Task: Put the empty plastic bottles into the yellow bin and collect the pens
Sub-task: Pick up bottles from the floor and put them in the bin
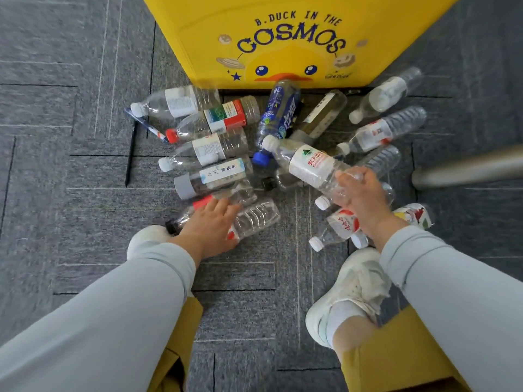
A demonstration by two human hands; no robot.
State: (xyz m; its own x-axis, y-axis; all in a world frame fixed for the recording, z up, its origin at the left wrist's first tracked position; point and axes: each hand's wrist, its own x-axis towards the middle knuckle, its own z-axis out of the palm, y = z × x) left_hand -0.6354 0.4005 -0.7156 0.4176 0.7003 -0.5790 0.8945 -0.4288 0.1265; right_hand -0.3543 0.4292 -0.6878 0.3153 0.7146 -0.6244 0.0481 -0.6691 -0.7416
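My right hand [359, 199] grasps a clear white-labelled plastic bottle [308, 165] before the yellow bin [283, 38], evidently for deposit; my left hand [210, 224], fingers extended, touches a ribbed clear bottle [257, 216].

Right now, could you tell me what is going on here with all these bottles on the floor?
A person leans over a pile of empty plastic bottles on the carpet before the yellow bin. Their right hand grips a white-labelled bottle, raised above the pile; their left hand rests on a black-capped bottle lying on the floor. A black pen and a blue-and-white pen lie untouched at the pile's left edge.
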